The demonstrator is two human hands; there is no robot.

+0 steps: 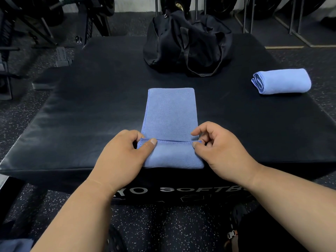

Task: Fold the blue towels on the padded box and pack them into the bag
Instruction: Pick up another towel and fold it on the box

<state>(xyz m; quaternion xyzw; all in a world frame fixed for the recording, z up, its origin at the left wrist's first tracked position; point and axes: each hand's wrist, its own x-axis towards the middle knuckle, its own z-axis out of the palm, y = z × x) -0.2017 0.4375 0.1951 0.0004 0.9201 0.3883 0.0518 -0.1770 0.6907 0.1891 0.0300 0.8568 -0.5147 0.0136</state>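
Nearest the camera, both hands worked the near end of a long blue towel (170, 115) lying flat on the padded box (72, 124). The left hand (123, 153) pinched the left corner of the turned-up hem between thumb and fingers; the right hand (223, 150) pinched the right corner the same way. The near end was folded back over the strip, its stitched edge running straight between the two thumbs. The fold sat just at the box's front edge.

From here the risk seemed to lie in the fold going crooked: if one hand carried its corner further than the other, the edges would not meet and the towel would end up skewed. The soft cloth could also slip out of a light pinch, letting the flap fall open. Being so close to the edge, the near part might slide off the box if dragged toward the body.

Further back on the right lay a second towel (281, 81), already folded into a thick bundle, well apart from the first. Beyond the strip, at the far side, the black bag (187, 42) sat slumped; whether its mouth was open could not be told.
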